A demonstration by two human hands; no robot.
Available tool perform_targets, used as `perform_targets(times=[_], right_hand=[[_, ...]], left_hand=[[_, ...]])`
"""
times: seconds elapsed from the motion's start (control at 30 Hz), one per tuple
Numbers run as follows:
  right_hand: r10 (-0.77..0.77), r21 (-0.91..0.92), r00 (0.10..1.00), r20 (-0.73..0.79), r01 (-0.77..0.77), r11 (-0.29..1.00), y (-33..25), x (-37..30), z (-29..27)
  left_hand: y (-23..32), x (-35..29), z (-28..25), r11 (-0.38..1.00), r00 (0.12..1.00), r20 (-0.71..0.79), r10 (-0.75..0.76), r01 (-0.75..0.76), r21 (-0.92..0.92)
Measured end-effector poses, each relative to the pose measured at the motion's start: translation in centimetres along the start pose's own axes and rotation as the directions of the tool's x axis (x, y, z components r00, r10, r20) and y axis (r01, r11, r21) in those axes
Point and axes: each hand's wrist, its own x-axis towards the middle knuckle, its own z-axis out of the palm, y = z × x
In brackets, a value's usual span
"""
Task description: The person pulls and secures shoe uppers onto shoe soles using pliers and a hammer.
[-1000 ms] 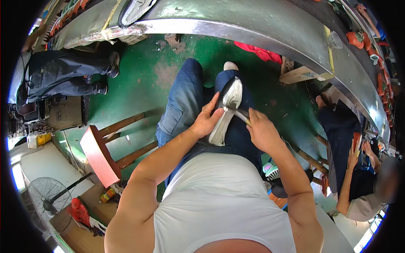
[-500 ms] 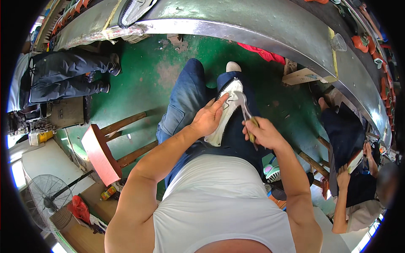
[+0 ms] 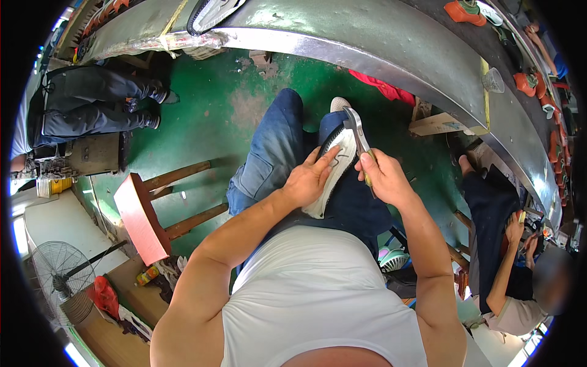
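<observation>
A narrow shoe piece [image 3: 339, 165] rests on my right thigh, its white face turned up and a black ridged edge curving round it. Dark wavy marks show on the white face. My left hand [image 3: 307, 181] grips it from the left side, with fingers laid over the white face. My right hand [image 3: 384, 178] is closed round the yellowish handle of a hammer [image 3: 359, 136]. The hammer's metal head is at the far end of the shoe piece, by the ridged edge; whether it touches cannot be told.
A long metal-topped bench [image 3: 342, 30] curves ahead, with a similar shoe piece [image 3: 211, 13] and a clear cup [image 3: 493, 81] on it. At left are a pinkish stool [image 3: 142, 217], a fan [image 3: 61, 278] and a standing person's legs [image 3: 104, 101]. Another person [image 3: 513, 287] sits at right.
The hammer has moved away from me, its head going from the middle of the white face to the far end. My left hand has shifted slightly down along the shoe piece.
</observation>
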Motion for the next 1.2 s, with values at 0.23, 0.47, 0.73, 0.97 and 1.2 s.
perform_targets(times=[0.23, 0.47, 0.73, 0.97, 1.2], right_hand=[[0.033, -0.429, 0.991, 0.127, 0.026, 0.903, 2.1, -0.7, 1.6], [-0.104, -0.443, 0.991, 0.082, 0.130, 0.887, 3.2, -2.3, 3.5], [-0.171, -0.444, 0.982, 0.077, 0.188, 0.876, 4.4, -4.2, 4.3], [-0.107, -0.017, 0.981, -0.163, 0.105, 0.994, 5.6, -6.1, 1.4], [0.054, -0.188, 0.997, -0.062, -0.064, 0.980, 7.1, -7.4, 3.0]], left_hand=[[-0.7, -0.8, 1.5, 0.987, 0.987, -0.125, -0.099, 0.082, -0.136], [-3.0, -2.8, 1.1, 0.855, 0.975, 0.223, 0.015, 0.103, -0.509], [-2.7, -4.4, 1.6, 0.917, 0.992, 0.113, 0.054, -0.005, -0.399], [1.2, -4.8, -5.4, 0.428, 0.999, 0.018, 0.041, -0.002, -0.904], [10.0, 4.0, -18.1, 0.701, 0.846, -0.397, 0.357, -0.523, -0.485]])
